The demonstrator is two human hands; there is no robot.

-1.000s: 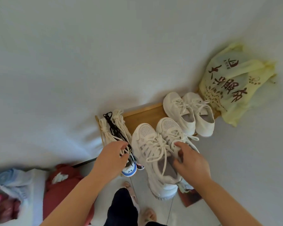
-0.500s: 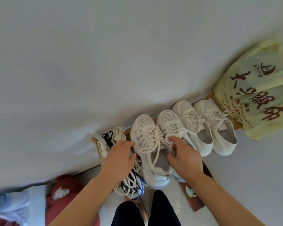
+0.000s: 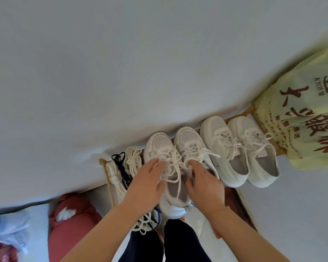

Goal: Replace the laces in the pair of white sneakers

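White sneakers (image 3: 187, 138) side by side on wooden rack (image 3: 110, 191), toes at wall, between bundled spare laces (image 3: 133, 159) on their left and second white pair (image 3: 235, 148) on right, yellow bag (image 3: 301, 120) beyond. Left hand (image 3: 146, 184) flat, fingers straight and spread, on left shoe's laces. Right hand (image 3: 204, 188) lies over right shoe's laces and collar, thumb at inner side; actual grip can't tell.

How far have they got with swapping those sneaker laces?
Barely begun. Done: nothing; the sneakers under the hands are fully laced, their laces tied. In hand: the left hand and right hand rest on that pair. Left: unlace both, then thread in the spare laces bundled beside them.
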